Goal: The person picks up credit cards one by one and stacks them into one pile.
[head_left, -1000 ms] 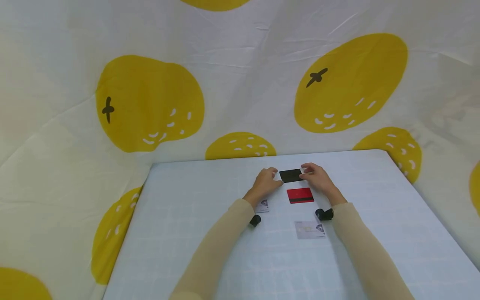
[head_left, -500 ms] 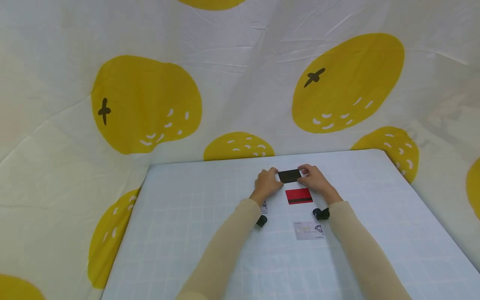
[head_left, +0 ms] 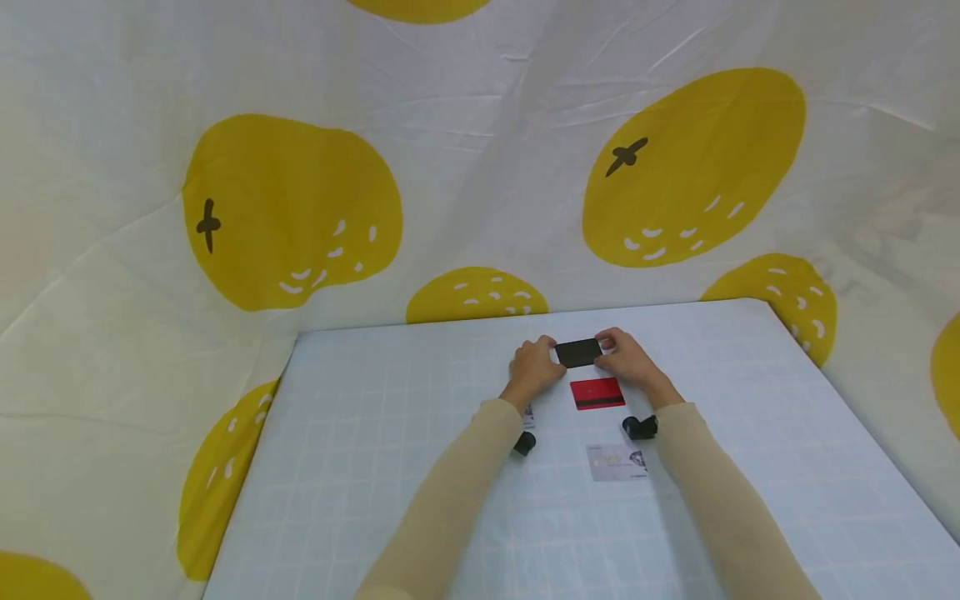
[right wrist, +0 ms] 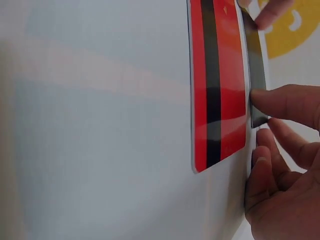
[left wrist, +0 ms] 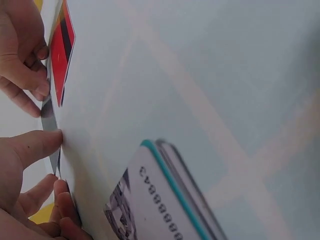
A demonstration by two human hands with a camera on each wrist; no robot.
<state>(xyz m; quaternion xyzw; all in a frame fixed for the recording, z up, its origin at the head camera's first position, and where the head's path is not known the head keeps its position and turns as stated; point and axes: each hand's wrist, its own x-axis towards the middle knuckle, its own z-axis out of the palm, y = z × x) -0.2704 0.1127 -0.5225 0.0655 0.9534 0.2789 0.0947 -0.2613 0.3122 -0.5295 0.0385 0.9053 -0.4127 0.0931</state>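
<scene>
A black card (head_left: 579, 353) lies flat near the table's far edge, between both hands. My left hand (head_left: 532, 369) holds its left end, thumb at the near corner and index finger at the far one. On the opposite end my right hand (head_left: 632, 360) grips it in the same way; in the right wrist view the thumb (right wrist: 280, 102) presses on the black card's edge. Just nearer than it lies a red card (head_left: 597, 393) with a dark stripe, untouched. A small stack of white cards (left wrist: 150, 205) sits below my left wrist, partly hidden by the arm in the head view.
A whitish card (head_left: 617, 463) with a printed emblem lies nearer, below the red one. Black wrist devices (head_left: 640, 427) show at both sleeves. A pale checked cloth covers the table (head_left: 375, 467), and a curtain with yellow fruit prints (head_left: 292, 208) hangs behind it.
The left forearm has swung right, covering more of the card stack. Both hands have settled at the black card's ends, the right one moving slightly left. The cards lie in nearly the same places.
</scene>
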